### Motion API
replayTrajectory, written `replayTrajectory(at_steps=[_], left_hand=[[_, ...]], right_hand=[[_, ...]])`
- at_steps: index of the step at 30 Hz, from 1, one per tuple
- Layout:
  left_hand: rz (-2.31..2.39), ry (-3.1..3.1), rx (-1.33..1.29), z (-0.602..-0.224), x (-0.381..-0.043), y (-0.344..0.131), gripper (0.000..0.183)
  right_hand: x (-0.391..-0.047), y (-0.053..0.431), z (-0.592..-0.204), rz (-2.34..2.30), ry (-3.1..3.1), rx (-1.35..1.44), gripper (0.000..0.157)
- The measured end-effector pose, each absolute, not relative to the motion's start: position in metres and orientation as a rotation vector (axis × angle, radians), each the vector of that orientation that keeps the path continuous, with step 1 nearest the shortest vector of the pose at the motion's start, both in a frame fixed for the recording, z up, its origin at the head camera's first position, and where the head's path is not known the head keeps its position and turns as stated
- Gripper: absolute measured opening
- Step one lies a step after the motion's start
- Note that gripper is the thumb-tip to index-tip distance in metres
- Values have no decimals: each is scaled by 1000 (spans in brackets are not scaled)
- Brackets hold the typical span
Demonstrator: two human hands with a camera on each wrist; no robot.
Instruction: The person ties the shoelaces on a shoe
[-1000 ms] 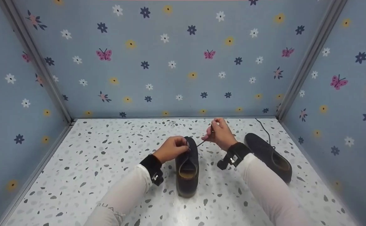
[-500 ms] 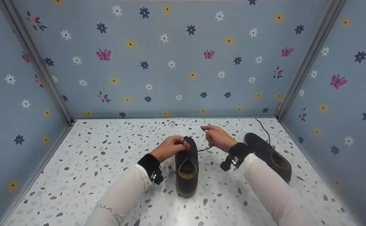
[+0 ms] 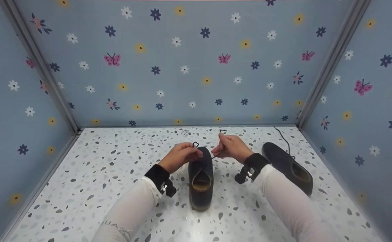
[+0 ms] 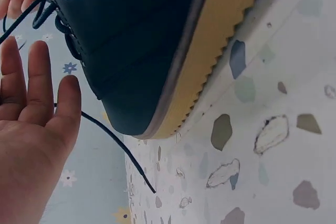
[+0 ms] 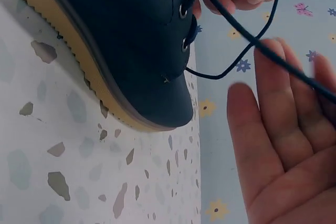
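Observation:
A dark navy lace-up shoe (image 3: 201, 199) stands on the floor, toe pointing away from me. My left hand (image 3: 180, 156) is over its toe, pinching the shoelace (image 3: 196, 144), a small loop of which sticks up past the fingers. Just right of the toe, my right hand (image 3: 233, 147) pinches another stretch of lace close to the shoe, and a lace end rises above its fingertips. In the left wrist view a loose lace end (image 4: 122, 144) hangs behind the left fingers. Taut lace (image 5: 294, 70) crosses the right fingers in the right wrist view.
A matching shoe (image 3: 286, 164) lies angled at the right, its lace (image 3: 284, 138) trailing toward the back wall (image 3: 169, 77). Blue flowered panels enclose the back and both sides. The floor (image 3: 115, 174) is white with grey speckles.
My right hand has drawn in toward the shoe and taken the lace in a new grip. A lace loop now stands above my left fingers. The shoes have stayed in place.

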State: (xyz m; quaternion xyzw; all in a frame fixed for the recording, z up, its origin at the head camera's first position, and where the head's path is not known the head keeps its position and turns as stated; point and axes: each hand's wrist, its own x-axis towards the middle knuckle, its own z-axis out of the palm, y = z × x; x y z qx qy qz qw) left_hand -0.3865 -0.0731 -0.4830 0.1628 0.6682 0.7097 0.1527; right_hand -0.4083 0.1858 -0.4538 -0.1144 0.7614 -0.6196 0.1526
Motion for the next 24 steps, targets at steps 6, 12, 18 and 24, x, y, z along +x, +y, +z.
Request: replayTrajectory(at_steps=[6,12,18,24], left_hand=[[2125,1805,480,-480,-388,-73,30],[2191,1716,460,-479,-385,-73,29],[2230,1696,402,-478,-382,-73,27],[2271,1670,374,-473,-380,-73,25]], right_hand=[[-406,181,-449,-1836,2126,-267,47],[-403,177,-448,-1883,1925,-262,35],[-404,179,-450,-1806,2020,-327,27],[-404,180,-448,-1849,2097,-405,45]])
